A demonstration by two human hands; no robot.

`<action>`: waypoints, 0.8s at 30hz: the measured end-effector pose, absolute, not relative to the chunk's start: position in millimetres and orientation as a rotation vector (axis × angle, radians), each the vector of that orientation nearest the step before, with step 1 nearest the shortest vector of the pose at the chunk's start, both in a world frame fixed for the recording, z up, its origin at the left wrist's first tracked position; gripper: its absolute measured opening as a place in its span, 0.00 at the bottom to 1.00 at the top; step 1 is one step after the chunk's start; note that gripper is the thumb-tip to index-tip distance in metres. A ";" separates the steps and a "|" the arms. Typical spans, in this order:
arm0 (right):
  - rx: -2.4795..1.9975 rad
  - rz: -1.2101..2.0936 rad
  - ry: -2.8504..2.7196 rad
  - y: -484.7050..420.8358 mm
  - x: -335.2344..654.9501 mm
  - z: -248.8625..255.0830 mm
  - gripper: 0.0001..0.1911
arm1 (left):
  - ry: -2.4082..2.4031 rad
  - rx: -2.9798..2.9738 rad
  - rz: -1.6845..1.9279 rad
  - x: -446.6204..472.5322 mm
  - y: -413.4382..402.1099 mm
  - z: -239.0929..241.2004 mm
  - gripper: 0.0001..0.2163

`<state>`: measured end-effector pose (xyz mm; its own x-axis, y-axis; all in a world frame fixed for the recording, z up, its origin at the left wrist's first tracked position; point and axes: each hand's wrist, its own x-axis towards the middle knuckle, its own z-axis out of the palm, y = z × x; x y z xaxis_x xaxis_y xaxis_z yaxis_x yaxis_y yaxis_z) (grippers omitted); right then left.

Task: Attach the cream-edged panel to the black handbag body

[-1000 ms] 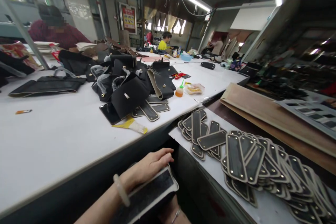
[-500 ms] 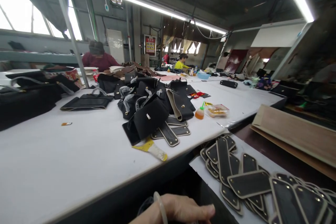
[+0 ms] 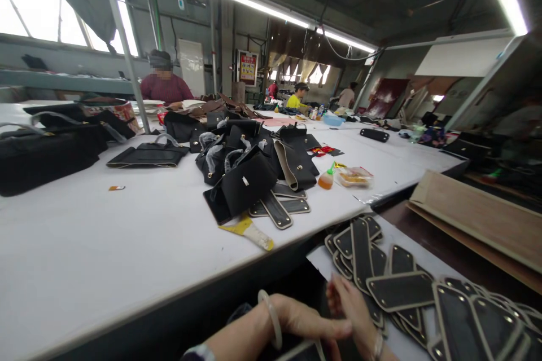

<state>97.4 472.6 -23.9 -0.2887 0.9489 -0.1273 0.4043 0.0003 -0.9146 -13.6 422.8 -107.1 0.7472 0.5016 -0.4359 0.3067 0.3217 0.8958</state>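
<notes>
My left hand (image 3: 311,318), with a pale bangle at its wrist, is low in the middle, thumb on top and the other fingers curled below, mostly hidden. It appears closed on a black panel with pale edging (image 3: 302,351), of which only a strip shows at the bottom edge. Close by on its right is my right hand (image 3: 353,310), its fingers bent inward and slightly blurred; what they hold, if anything, is hidden. Beside it several black pale-edged panels with metal studs (image 3: 400,291) lie heaped on a white sheet (image 3: 319,262).
Black handbags (image 3: 254,180) are piled on the long white table (image 3: 127,248), with a yellow-and-white scrap (image 3: 249,231) in front. A glue bottle (image 3: 326,179) and a plastic food box (image 3: 354,176) stand to their right. A cardboard piece (image 3: 478,220) lies at right. Co-workers sit farther back.
My right hand has come into view beside my left. More of the black panel shows below my left hand. The view has shifted slightly.
</notes>
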 end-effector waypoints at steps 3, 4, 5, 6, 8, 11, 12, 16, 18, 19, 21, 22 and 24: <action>-1.268 1.171 -2.110 489.3 70.5 -7.5 0.18 | 0.661 1.314 0.102 -20.1 417.1 -87.1 0.39; -1.204 1.121 -2.226 494.2 53.2 -3.0 0.16 | 0.655 1.356 0.129 -22.4 415.4 -80.1 0.38; -1.135 1.067 -2.335 498.1 33.1 0.1 0.13 | 0.652 1.394 0.142 -24.4 413.9 -73.9 0.37; -1.073 1.018 -2.430 501.0 11.7 1.2 0.10 | 0.658 1.401 0.167 -26.2 412.9 -69.0 0.36; -0.944 0.949 -2.599 503.0 -29.3 -2.0 0.12 | 0.660 1.395 0.185 -28.5 411.6 -63.4 0.35; -0.821 0.882 -2.763 498.6 -70.3 -15.9 0.12 | 0.655 1.356 0.192 -29.6 410.8 -63.1 0.34; -0.789 0.861 -2.795 496.6 -76.7 -21.1 0.13 | 0.653 1.344 0.187 -29.7 410.9 -63.8 0.33; -0.702 0.818 -2.851 497.1 -71.3 -32.9 0.10 | 0.682 1.328 0.114 -29.8 413.2 -61.7 0.31; -0.716 0.836 -2.835 502.8 -51.9 -30.8 0.06 | 0.696 1.352 0.066 -30.1 414.5 -58.2 0.30; -0.742 0.858 -2.812 505.8 -37.8 -28.3 0.09 | 0.697 1.357 0.054 -30.4 414.8 -56.6 0.29; -0.848 0.915 -2.719 509.5 -1.0 -23.3 0.14 | 0.684 1.321 0.077 -30.9 414.5 -55.1 0.29; -0.927 0.951 -2.644 509.2 21.1 -22.5 0.15 | 0.672 1.287 0.104 -31.0 414.1 -55.1 0.29; -1.141 1.038 -2.432 502.4 68.3 -27.7 0.14 | 0.640 1.210 0.151 -30.8 413.0 -56.0 0.30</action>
<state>68.3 502.4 -27.7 -0.6572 0.7512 -0.0622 0.5647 0.4360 -0.7007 -30.8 413.0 -56.0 0.8159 0.4375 -0.3780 0.2218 0.3669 0.9034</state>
